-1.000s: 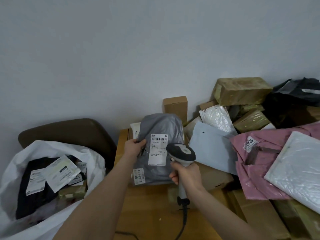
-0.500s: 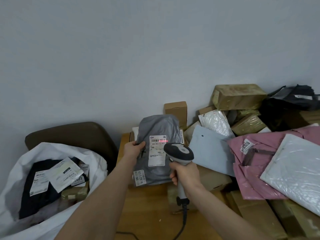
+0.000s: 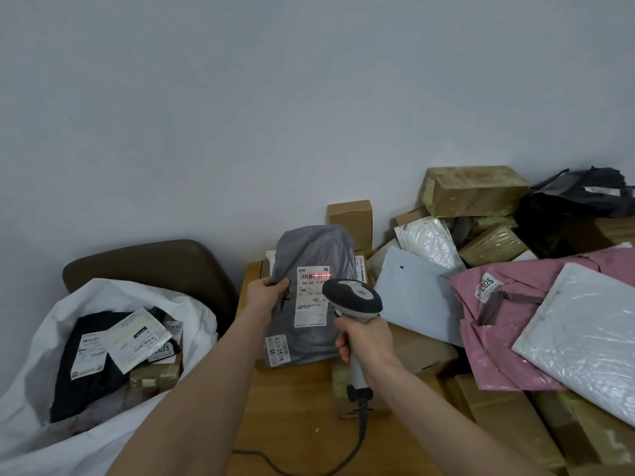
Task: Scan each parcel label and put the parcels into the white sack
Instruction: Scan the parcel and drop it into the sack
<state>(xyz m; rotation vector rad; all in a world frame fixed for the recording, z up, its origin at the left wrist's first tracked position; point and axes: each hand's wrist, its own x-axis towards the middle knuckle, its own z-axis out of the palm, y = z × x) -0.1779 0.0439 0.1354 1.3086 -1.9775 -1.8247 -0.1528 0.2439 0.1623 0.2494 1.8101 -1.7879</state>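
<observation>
Tabletop (image 3: pixel 295 410), parcel (image 3: pixel 314 255) in left fingers (image 3: pixel 279 286)

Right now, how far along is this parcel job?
Several labelled parcels already lie in the white sack. The left hand holds a grey parcel while the right hand aims the scanner, its red line across the label's barcode. Left: this one's drop, plus the heap of boxes and mailers at right.

Both my bare forearms reach forward. My left hand (image 3: pixel 266 292) pinches the grey parcel (image 3: pixel 309 252) by its edge, thumb in front; my right hand (image 3: pixel 366 341) wraps its fingers around the scanner (image 3: pixel 354 298) handle.
</observation>
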